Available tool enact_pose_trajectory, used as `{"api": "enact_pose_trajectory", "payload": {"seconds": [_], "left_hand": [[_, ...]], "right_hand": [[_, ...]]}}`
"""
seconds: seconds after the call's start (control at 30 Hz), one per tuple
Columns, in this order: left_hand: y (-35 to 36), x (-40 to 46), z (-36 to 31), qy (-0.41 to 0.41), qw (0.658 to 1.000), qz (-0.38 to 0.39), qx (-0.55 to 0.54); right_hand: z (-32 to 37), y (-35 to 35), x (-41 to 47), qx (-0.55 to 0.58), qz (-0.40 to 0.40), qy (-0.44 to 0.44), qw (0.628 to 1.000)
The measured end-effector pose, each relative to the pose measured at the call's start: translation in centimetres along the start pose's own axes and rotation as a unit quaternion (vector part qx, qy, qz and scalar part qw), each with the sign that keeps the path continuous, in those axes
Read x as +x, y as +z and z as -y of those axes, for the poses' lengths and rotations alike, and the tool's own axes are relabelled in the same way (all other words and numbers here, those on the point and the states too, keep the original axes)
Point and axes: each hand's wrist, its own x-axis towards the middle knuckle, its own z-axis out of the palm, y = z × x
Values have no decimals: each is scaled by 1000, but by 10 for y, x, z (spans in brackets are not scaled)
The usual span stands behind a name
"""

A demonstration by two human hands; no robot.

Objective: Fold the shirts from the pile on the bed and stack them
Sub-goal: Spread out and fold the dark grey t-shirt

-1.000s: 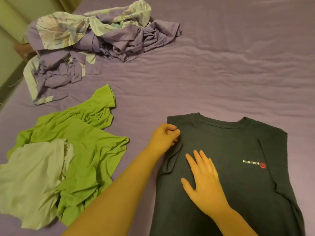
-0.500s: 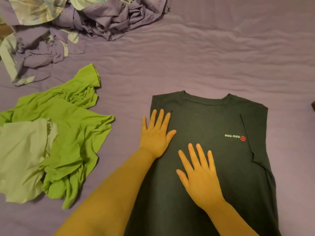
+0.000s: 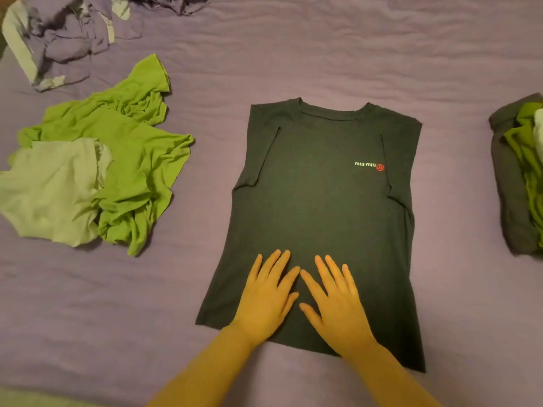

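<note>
your left hand [image 3: 266, 301] and right hand [image 3: 335, 304] lie side by side on the lower part of the dark shirt [image 3: 317, 207], just above its near hem. the fingers of both are straight and slightly spread, palms down on the cloth. neither hand grips or pinches anything. the two index fingers nearly meet at the middle.

the dark shirt is your landmark. it lies face up and flat on the bed [image 3: 293, 63], collar away from you. both sleeves are already turned in over the chest, so the body reads as a long panel. a small logo [image 3: 369, 165] sits on the chest to the right.

you look to be at the smoothing step, pressing out the panel before the crosswise fold. the next move, as i judge it, calls for you to take the near hem at both corners and carry it up toward the collar, keeping the tucked sleeves from slipping out. the right near corner hangs a little lower than the left, so square it first.

left of the dark shirt, well apart, lies the pile [image 3: 117, 160]: a crumpled green shirt with a pale one against it. right of the dark shirt, at the frame edge, sits the stack [image 3: 511, 183] of folded pieces. far left, beyond the pile, is a heap of purple bedding [image 3: 64, 39].
</note>
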Motion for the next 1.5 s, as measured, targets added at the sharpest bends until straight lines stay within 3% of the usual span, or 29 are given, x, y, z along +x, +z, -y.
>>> {"api": "enact_pose_trajectory", "payload": {"seconds": [0.17, 0.43, 0.7, 0.83, 0.93, 1.07, 1.17, 1.27, 1.5], "left_hand": [[-1, -38, -17, 19, 997, -13, -71], [-15, -56, -23, 43, 990, 133, -4], [-19, -45, -23, 80, 995, 56, 25], [-31, -35, -2, 13, 998, 54, -17], [-48, -10, 17, -56, 995, 71, -49], [-74, 42, 43, -88, 995, 38, -16], [-92, 86, 65, -58, 996, 55, 26], [-109, 132, 91, -5, 996, 80, 37], [-137, 221, 129, -59, 996, 31, 55]], "right_hand": [[-9, 12, -46, 31, -44, -22, 998], [-19, 22, -93, 67, -43, -26, 996], [-20, 16, -72, 92, -61, 35, 993], [-41, 7, -55, 110, 2, 122, 986], [-61, -15, -33, 144, -48, 170, 974], [-86, -58, 17, 67, -73, 154, 983], [-108, -89, 52, -39, -34, 121, 991], [-129, -114, 82, -73, -16, 111, 991], [-159, -145, 145, -90, -80, 141, 983]]}}
